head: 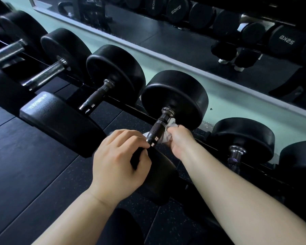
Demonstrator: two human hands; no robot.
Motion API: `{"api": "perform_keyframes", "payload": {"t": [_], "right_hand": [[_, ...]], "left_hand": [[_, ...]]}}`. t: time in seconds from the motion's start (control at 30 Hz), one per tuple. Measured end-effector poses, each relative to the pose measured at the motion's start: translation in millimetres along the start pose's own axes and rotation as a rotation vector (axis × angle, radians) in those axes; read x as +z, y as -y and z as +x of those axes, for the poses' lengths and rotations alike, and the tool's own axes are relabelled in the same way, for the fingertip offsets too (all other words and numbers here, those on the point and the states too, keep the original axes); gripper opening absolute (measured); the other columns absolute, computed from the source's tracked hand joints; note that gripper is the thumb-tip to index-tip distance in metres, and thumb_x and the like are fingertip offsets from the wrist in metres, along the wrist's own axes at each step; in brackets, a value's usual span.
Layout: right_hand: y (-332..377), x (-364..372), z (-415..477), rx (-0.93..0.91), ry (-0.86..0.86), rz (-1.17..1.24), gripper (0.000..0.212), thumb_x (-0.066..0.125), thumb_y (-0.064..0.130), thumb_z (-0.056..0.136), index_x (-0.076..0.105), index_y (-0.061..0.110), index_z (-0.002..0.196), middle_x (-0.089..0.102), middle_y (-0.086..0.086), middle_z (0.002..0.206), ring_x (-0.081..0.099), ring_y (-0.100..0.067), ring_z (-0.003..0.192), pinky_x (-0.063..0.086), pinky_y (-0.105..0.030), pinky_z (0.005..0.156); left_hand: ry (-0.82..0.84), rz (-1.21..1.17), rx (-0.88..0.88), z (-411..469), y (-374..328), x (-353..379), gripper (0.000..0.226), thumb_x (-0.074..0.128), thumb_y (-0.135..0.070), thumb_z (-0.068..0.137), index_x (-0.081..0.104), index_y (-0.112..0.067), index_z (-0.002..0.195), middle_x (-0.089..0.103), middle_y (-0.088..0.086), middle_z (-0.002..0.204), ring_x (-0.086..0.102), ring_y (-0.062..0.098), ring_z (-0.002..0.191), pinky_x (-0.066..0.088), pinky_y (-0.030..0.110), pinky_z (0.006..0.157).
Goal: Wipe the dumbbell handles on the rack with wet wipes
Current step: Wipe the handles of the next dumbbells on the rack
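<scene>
A row of black round-headed dumbbells lies on a low black rack [131, 107]. The middle dumbbell has a dark knurled handle [157, 127] with chrome collars. My right hand [181, 140] is shut on a crumpled white wet wipe [168, 133] pressed against the handle's right side; a bit of wipe shows left of the handle too. My left hand [121, 156] rests curled on the near head of that dumbbell [159, 174], fingertips touching the handle's near collar. Both forearms reach in from the bottom edge.
Neighbouring handles lie to the left [95, 98] and to the right [234, 159]. A padded bench end [60, 117] sits in front of the rack at left. A wall mirror [201, 43] behind reflects more dumbbells. Dark rubber floor [25, 165] lies below.
</scene>
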State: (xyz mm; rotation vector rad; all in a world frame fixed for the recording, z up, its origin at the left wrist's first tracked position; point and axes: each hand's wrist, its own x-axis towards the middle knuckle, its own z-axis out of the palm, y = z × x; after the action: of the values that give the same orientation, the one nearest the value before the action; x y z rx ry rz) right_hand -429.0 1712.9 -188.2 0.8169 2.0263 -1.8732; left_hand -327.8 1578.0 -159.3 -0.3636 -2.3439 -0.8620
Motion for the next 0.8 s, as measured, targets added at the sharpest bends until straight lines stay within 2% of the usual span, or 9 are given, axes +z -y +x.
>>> {"api": "perform_keyframes", "payload": {"t": [0.1,0.17,0.23,0.3,0.43,0.6,0.7,0.73,0.8], "right_hand": [[-3,-11,-16,0.012,0.224,-0.196,0.014,0.042,-0.005,0.087,0.051,0.003,0.08,0.057,-0.013,0.083,0.057,-0.021,0.077,0.053,-0.026,0.07],[-3,-19,-26,-0.089,0.295,-0.31,0.022,0.042,-0.004,0.083,0.047,0.007,0.065,0.05,-0.006,0.071,0.051,-0.018,0.069,0.05,-0.026,0.069],[4,-26,-28,-0.344,0.063,-0.411,0.012,0.045,0.006,0.084,0.05,0.011,0.075,0.05,0.0,0.073,0.049,-0.014,0.07,0.046,-0.02,0.07],[10,-27,-32,-0.575,-0.095,-0.487,0.008,0.047,0.011,0.088,0.055,0.014,0.089,0.049,0.008,0.071,0.045,-0.007,0.064,0.036,-0.01,0.053],[-2,-18,-41,-0.735,-0.015,-0.813,0.022,0.048,0.009,0.089,0.058,0.003,0.108,0.063,-0.005,0.11,0.057,-0.024,0.097,0.032,-0.022,0.066],[-5,-26,-37,-0.994,0.122,-1.04,0.019,0.049,-0.003,0.081,0.062,-0.005,0.095,0.066,-0.015,0.109,0.057,-0.032,0.106,0.048,-0.033,0.088],[6,-26,-16,-1.076,0.219,-1.229,0.028,0.045,-0.001,0.084,0.057,-0.004,0.109,0.059,-0.02,0.119,0.049,-0.033,0.12,0.033,-0.038,0.108],[13,-23,-12,-1.041,0.236,-1.293,0.026,0.041,0.002,0.089,0.053,-0.002,0.111,0.055,-0.018,0.122,0.045,-0.032,0.121,0.035,-0.039,0.105],[28,-15,-8,-0.954,0.2,-1.406,0.015,0.035,0.007,0.091,0.047,0.004,0.1,0.052,-0.014,0.115,0.043,-0.029,0.113,0.037,-0.033,0.08]], "left_hand": [[-0.004,0.002,0.003,0,0,0,0.023,0.046,-0.018,0.074,0.067,-0.01,0.07,0.067,-0.002,0.082,0.054,0.012,0.082,0.041,0.019,0.073],[-0.006,0.0,0.002,0,0,0,0.022,0.046,-0.018,0.074,0.067,-0.01,0.07,0.067,-0.002,0.082,0.053,0.011,0.082,0.04,0.018,0.074],[-0.007,0.001,0.001,0,0,0,0.022,0.046,-0.018,0.074,0.066,-0.009,0.07,0.067,-0.002,0.082,0.053,0.011,0.082,0.04,0.017,0.074],[-0.005,0.002,0.002,-1,0,0,0.022,0.046,-0.018,0.074,0.066,-0.009,0.07,0.067,-0.002,0.082,0.053,0.011,0.082,0.04,0.018,0.074],[-0.007,0.002,0.001,0,0,0,0.022,0.046,-0.018,0.074,0.066,-0.009,0.07,0.067,-0.001,0.082,0.053,0.012,0.082,0.04,0.018,0.073],[-0.009,0.002,0.001,0,-1,0,0.023,0.046,-0.018,0.074,0.067,-0.009,0.07,0.067,-0.002,0.082,0.053,0.01,0.082,0.037,0.014,0.073],[-0.012,0.004,-0.001,0,-1,0,0.023,0.046,-0.018,0.074,0.067,-0.008,0.07,0.067,-0.001,0.082,0.053,0.01,0.081,0.038,0.015,0.073],[-0.011,0.005,-0.001,0,-1,1,0.023,0.046,-0.017,0.074,0.067,-0.008,0.07,0.067,-0.001,0.082,0.053,0.01,0.082,0.039,0.015,0.074],[-0.008,0.002,-0.006,0,-1,1,0.023,0.046,-0.017,0.074,0.067,-0.008,0.07,0.067,-0.001,0.082,0.053,0.011,0.082,0.037,0.013,0.074]]}}
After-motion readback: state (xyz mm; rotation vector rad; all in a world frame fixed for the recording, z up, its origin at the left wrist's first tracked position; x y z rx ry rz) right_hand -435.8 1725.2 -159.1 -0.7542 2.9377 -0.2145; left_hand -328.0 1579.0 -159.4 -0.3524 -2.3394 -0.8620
